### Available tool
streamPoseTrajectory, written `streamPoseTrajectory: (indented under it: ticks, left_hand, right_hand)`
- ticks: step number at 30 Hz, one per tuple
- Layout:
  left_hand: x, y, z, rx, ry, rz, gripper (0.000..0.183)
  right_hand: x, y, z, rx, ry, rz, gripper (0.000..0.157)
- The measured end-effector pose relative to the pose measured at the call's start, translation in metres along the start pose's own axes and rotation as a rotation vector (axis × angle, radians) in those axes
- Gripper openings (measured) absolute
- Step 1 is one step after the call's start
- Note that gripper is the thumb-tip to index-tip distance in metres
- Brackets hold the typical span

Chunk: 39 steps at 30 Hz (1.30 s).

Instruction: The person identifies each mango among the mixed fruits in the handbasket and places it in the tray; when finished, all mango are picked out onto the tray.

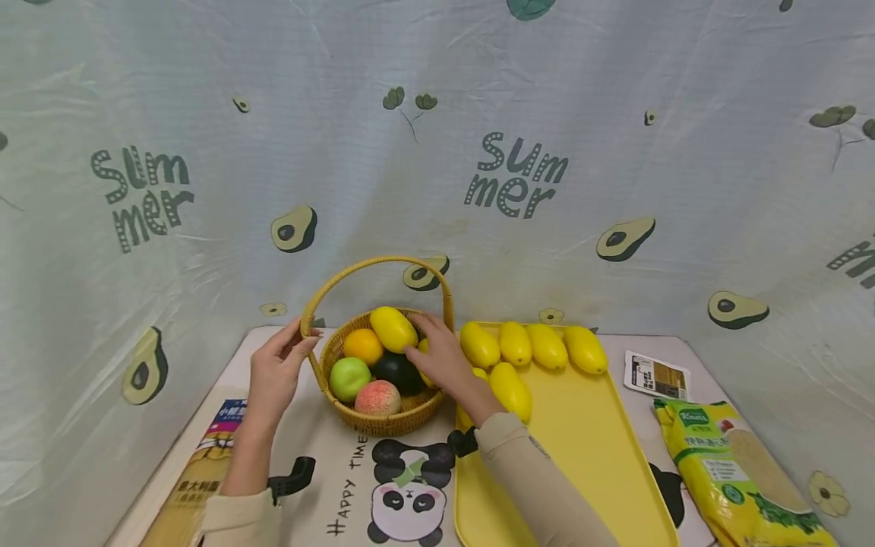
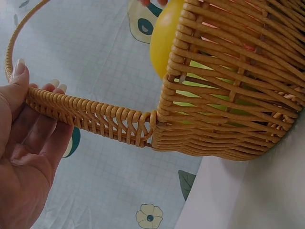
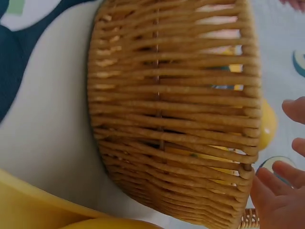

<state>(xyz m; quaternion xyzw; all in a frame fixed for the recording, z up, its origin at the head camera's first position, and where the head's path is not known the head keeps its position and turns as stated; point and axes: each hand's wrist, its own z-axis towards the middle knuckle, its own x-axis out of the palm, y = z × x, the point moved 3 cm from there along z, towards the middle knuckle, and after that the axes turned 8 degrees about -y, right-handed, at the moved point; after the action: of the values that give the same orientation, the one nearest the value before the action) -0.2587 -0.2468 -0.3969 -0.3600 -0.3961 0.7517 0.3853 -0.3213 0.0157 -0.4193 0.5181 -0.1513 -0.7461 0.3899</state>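
Observation:
A woven basket [image 1: 417, 420] with a tall arched handle [image 1: 374, 260] stands on the table. My left hand [image 1: 272, 376] grips the left side of the handle, thumb on one side and fingers on the other. Inside the basket are an orange [image 1: 363, 346], a green apple [image 1: 349, 379], a peach [image 1: 378, 398] and a dark rounded fruit [image 1: 399, 372]. A yellow mango [image 1: 393, 329] lies on top at the back. My right hand [image 1: 447, 357] reaches over the right rim beside this mango, fingers loosely spread in the right wrist view. Another yellow fruit [image 1: 425, 368] is partly hidden under it.
Right of the basket lies a yellow tray [image 1: 581, 448] with several yellow mangoes [image 1: 547, 346] along its back and left. A Knorr bag [image 1: 738, 471] and a small white packet [image 1: 656, 375] lie farther right. At the left is a long food package [image 1: 198, 471]. A printed curtain [image 1: 369, 167] hangs behind.

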Motion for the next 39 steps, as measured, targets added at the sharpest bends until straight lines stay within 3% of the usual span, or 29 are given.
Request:
streamPoseTrajectory:
  ticks: [6, 17, 30, 39]
  left_hand:
    - [0.0, -0.002, 0.0, -0.012, -0.006, 0.017, 0.043]
    - [0.001, 0.001, -0.003, -0.029, -0.02, 0.014, 0.042]
    - [0.0, 0.001, -0.001, -0.024, -0.018, 0.002, 0.043]
    - [-0.001, -0.001, -0.003, -0.027, -0.009, 0.029, 0.044]
  right_hand:
    - [0.011, 0.004, 0.011, -0.016, 0.081, -0.034, 0.064]
    - [0.025, 0.002, 0.013, -0.002, 0.108, -0.018, 0.063]
    - [0.031, 0.004, 0.019, 0.003, 0.042, 0.027, 0.057]
    - [0.019, 0.006, 0.009, 0.006, 0.022, 0.032, 0.058]
